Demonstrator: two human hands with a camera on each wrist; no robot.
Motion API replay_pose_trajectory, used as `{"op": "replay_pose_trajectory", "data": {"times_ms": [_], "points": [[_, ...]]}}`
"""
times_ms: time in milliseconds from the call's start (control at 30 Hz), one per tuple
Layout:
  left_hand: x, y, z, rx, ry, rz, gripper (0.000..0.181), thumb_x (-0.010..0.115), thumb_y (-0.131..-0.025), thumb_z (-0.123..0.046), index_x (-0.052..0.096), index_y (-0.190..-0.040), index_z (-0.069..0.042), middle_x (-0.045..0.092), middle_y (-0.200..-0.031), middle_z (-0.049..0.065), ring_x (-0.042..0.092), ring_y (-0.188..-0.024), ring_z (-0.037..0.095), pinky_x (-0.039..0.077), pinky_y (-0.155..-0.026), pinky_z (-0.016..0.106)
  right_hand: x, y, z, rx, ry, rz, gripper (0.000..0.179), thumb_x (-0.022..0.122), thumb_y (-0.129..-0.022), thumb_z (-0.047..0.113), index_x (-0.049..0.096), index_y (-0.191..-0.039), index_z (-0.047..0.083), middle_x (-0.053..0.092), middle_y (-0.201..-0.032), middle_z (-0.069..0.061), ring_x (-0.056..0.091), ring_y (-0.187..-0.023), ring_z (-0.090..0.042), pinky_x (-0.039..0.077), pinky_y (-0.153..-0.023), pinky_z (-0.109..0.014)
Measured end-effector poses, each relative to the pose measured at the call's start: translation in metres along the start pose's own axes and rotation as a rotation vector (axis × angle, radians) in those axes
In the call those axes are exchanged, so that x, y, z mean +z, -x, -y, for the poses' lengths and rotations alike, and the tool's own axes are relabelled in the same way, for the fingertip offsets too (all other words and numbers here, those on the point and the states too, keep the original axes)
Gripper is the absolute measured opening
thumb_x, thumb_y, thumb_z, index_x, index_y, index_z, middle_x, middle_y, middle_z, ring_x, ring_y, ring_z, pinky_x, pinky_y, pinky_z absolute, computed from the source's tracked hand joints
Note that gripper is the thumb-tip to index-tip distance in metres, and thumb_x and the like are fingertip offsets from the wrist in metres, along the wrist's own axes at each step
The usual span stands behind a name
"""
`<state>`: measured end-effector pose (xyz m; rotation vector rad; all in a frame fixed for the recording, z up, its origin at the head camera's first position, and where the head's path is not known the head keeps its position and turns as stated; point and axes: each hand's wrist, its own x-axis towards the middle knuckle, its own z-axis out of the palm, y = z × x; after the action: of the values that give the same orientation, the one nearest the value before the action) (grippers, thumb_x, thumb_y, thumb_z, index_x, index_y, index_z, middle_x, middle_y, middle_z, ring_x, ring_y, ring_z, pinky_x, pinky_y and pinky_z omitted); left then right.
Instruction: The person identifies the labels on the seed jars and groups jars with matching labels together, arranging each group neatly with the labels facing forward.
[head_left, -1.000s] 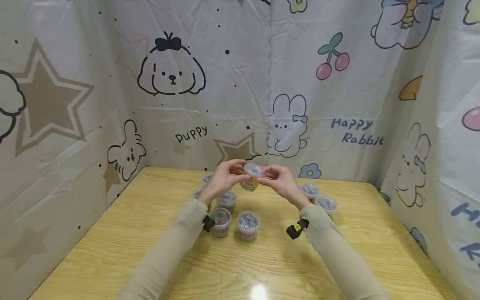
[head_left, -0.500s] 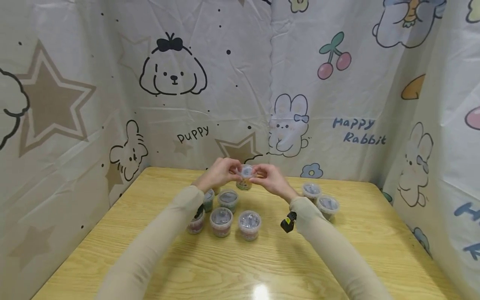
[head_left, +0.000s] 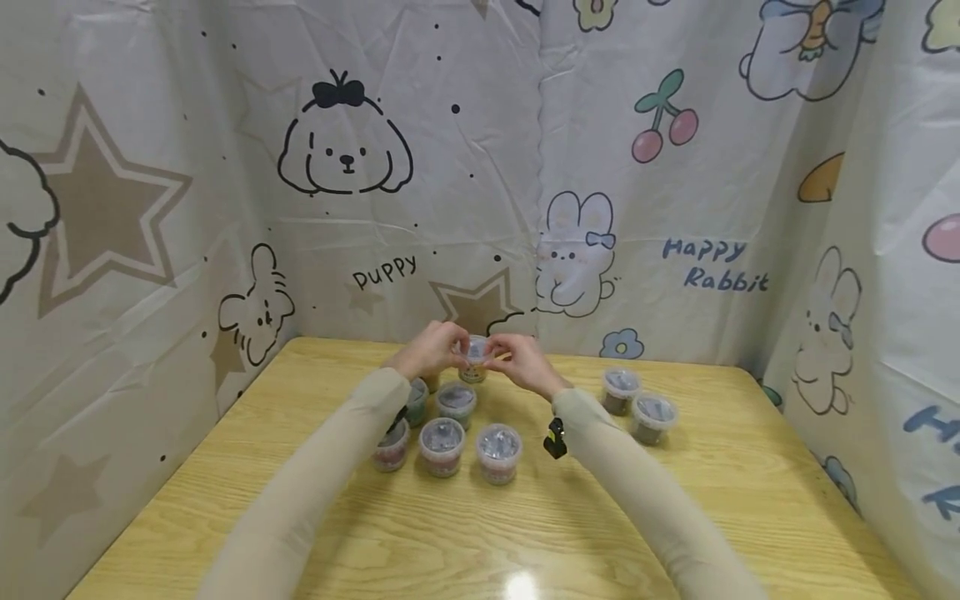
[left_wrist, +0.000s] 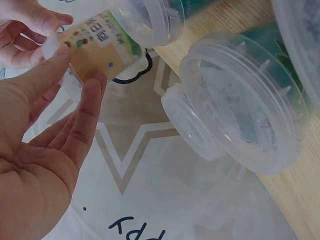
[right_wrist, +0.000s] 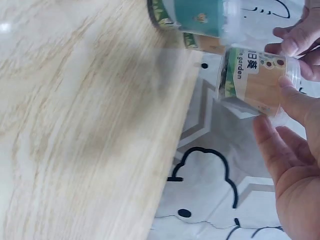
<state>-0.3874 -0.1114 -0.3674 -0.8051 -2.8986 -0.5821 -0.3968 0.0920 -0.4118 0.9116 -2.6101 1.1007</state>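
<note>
A clear plastic lidded tub [head_left: 473, 372] with an orange-and-green label is held upright close over the back of the table. My left hand [head_left: 433, 350] pinches its rim from the left between thumb and fingers. From the other side, my right hand [head_left: 519, 362] grips the same rim, fingers and thumb at the lid. In the right wrist view the tub's label [right_wrist: 257, 75] shows printed characters and the word "garden". The left wrist view shows fingertips of both hands around the lid end of the tub [left_wrist: 102, 46].
Nearest me stand three pink-labelled tubs, one being a tub [head_left: 498, 454]. Behind them are green-labelled tubs, including a tub [head_left: 456, 403], partly hidden by my left arm. Two darker tubs [head_left: 654, 419] stand at the right. A printed curtain [head_left: 480, 167] hangs behind the wooden table [head_left: 465, 533].
Both hands have moved left and slightly down with the tub, which has gone from tilted to upright over the back of the table. The other tubs stay in place.
</note>
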Motion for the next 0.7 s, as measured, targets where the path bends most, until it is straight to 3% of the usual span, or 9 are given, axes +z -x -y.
{"op": "replay_pose_trajectory", "data": {"times_ms": [100,300,533,700], "points": [[0.000,-0.001,0.003,0.006,-0.027,0.024,0.008,0.077,-0.085,-0.011,0.069,-0.083,-0.010,0.069,-0.086,0.003,0.058,-0.075,0.017,0.050,-0.068,0.030,0.007,-0.004,-0.005,-0.018,0.029,0.003,0.009,0.075,-0.086,0.012,0.068,-0.091,0.012,0.071,-0.102,-0.007,0.071,-0.093,-0.024,0.060,-0.078,-0.032],[0.005,-0.003,0.007,-0.007,-0.077,0.098,0.004,0.072,-0.088,-0.007,0.075,-0.089,-0.005,0.073,-0.095,0.006,0.063,-0.085,0.021,0.054,-0.079,0.034,0.016,-0.007,-0.014,-0.078,0.092,0.023,0.008,0.076,-0.085,0.009,0.069,-0.089,0.009,0.072,-0.099,-0.008,0.072,-0.088,-0.024,0.060,-0.075,-0.031],[0.011,-0.004,0.006,-0.081,-0.126,0.159,0.025,0.060,-0.083,0.008,0.076,-0.097,-0.005,0.072,-0.107,0.009,0.063,-0.104,0.025,0.053,-0.092,0.037,0.022,-0.007,-0.017,-0.095,0.122,0.077,0.008,0.071,-0.087,0.000,0.069,-0.091,0.006,0.073,-0.096,-0.009,0.073,-0.087,-0.023,0.060,-0.074,-0.031],[0.012,-0.003,0.006,-0.152,-0.099,0.205,0.029,0.055,-0.084,0.009,0.075,-0.099,-0.005,0.070,-0.112,0.010,0.061,-0.102,0.023,0.054,-0.089,0.035,0.026,-0.008,-0.017,-0.055,0.143,0.105,0.007,0.072,-0.088,0.004,0.070,-0.093,0.008,0.073,-0.100,-0.008,0.072,-0.091,-0.024,0.060,-0.075,-0.031]]}}
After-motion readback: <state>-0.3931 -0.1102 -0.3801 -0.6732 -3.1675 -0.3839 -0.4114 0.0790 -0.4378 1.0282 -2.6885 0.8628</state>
